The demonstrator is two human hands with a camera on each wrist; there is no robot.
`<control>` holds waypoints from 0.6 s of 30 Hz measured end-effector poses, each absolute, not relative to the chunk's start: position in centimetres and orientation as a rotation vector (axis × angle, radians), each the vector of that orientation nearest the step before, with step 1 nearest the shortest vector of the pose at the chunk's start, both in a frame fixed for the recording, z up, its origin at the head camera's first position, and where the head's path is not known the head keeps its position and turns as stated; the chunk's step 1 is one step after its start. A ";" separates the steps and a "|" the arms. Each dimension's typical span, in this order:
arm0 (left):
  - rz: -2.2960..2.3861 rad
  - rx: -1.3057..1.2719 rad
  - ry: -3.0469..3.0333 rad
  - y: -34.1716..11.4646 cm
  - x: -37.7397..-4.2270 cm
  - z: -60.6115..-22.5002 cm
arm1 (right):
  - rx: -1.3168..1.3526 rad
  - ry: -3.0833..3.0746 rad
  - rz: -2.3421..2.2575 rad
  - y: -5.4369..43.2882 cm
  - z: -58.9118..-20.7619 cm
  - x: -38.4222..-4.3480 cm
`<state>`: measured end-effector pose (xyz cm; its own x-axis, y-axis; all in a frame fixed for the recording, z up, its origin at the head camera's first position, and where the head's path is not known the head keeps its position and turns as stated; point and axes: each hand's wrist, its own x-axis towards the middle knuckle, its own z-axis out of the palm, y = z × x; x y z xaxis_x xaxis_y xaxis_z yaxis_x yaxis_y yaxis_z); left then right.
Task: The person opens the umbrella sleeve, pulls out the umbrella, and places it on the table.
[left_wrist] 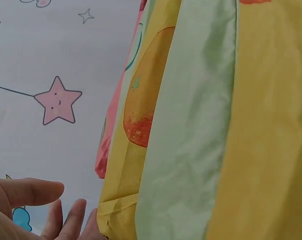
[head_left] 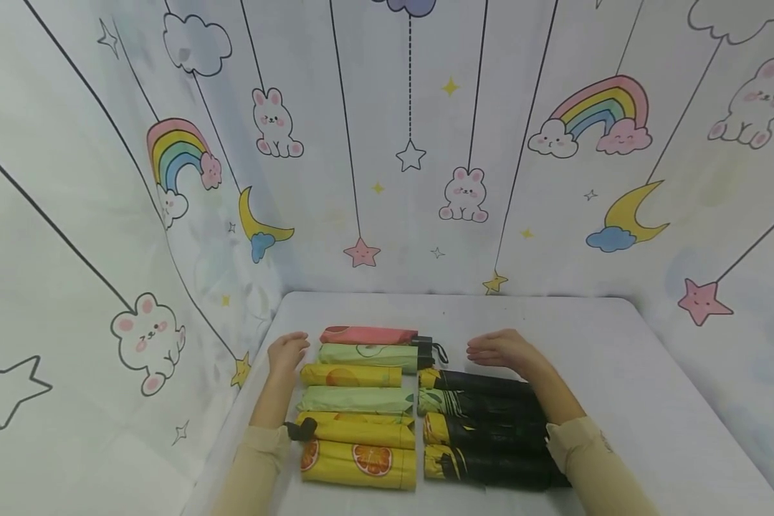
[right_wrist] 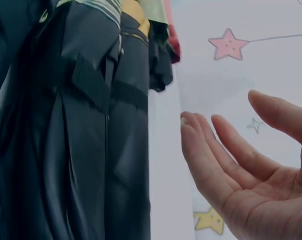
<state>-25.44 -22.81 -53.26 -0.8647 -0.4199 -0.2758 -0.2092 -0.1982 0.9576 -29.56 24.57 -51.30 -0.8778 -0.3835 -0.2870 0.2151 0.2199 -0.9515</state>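
Note:
Several folded umbrellas lie side by side in two columns on a white table. In the left column are a red umbrella [head_left: 368, 335], a light green umbrella [head_left: 361, 355] and yellow ones, the nearest a yellow umbrella with orange slices [head_left: 335, 466]. Mostly black umbrellas [head_left: 503, 433] with yellow or green ends make up the right column. My left hand [head_left: 288, 351] is left of the red umbrella's end, fingers loose and holding nothing. Beyond the black umbrellas, my right hand [head_left: 503, 350] hovers with a bare palm and relaxed fingers, apart from them in the right wrist view.
The white table [head_left: 619, 344] extends to the right of the umbrellas. A white cloth wall [head_left: 393, 215] printed with rabbits, stars and rainbows rises behind the table and along its sides. A black handle [head_left: 302, 428] pokes out leftward near my left sleeve.

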 end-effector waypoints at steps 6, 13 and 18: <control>-2.190 0.752 -1.935 -22.7 -26.1 -53.3 | -0.111 2.030 -1.679 22.2 -51.8 -30.2; -2.175 0.783 -1.996 -22.3 -26.6 -53.6 | -0.067 2.043 -1.619 20.1 -52.2 -30.6; -2.162 0.801 -1.989 -21.9 -26.7 -53.7 | -0.051 2.040 -1.602 19.0 -52.8 -31.0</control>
